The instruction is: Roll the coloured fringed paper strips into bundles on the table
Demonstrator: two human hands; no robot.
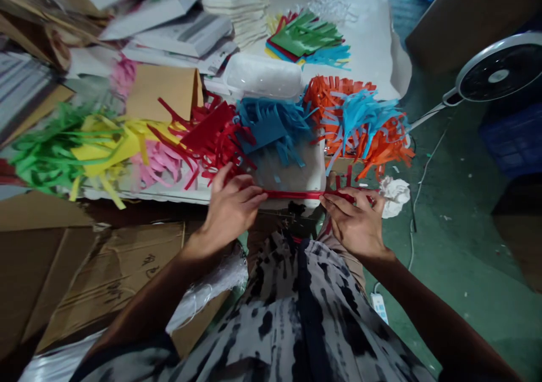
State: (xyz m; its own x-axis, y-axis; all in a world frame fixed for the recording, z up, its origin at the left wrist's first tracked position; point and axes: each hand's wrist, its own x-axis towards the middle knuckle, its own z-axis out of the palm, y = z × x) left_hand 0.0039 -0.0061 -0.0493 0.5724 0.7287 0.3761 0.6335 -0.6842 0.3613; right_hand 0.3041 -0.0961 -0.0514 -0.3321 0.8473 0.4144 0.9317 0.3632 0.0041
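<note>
A narrow red strip, apparently rolled or folded fringed paper (294, 194), stretches along the table's front edge between my two hands. My left hand (235, 204) closes its fingers on the strip's left end, just below a heap of red fringed paper (215, 128). At the other end, my right hand (353, 215) pinches the strip, with short red fringe showing behind the fingers. Blue fringed paper (269, 128) lies beyond the strip, and orange fringed paper (376, 139) with light blue pieces on top sits to the right.
Green (51, 145), yellow (101, 145) and pink fringes line the table's left part. A white plastic tray (265, 76) and stacked paper bundles (169, 29) stand behind. A fan (497, 77), crumpled white paper (394, 196) and a power strip (379, 306) are at right; cardboard (114, 275) lies lower left.
</note>
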